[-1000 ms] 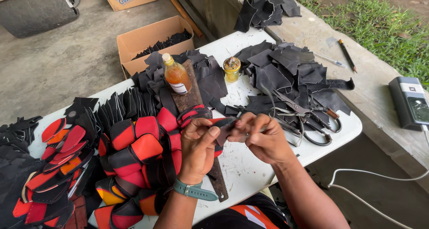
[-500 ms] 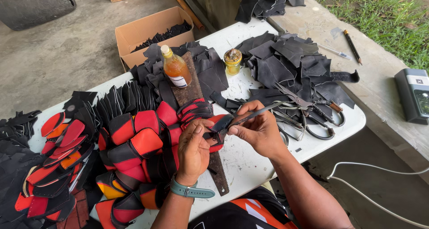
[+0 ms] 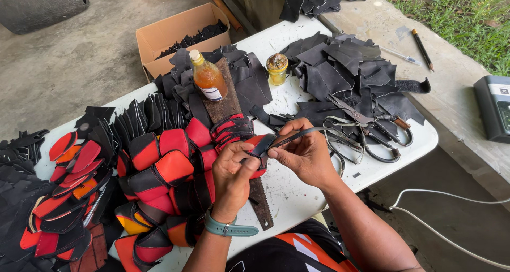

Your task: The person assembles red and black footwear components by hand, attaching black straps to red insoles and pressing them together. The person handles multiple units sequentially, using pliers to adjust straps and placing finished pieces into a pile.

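We pinch red piece in left hand to steady it | right hand pinches black strap, drawn taut over table | scissors just beside (within reach)

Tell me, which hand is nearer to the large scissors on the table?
Right. The right hand is just left of the scissors, close to their handles, pinching a thin black strip. The left hand is farther left, holding a red and black piece.

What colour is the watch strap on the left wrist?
The watch strap is teal green, seen best in the head view.
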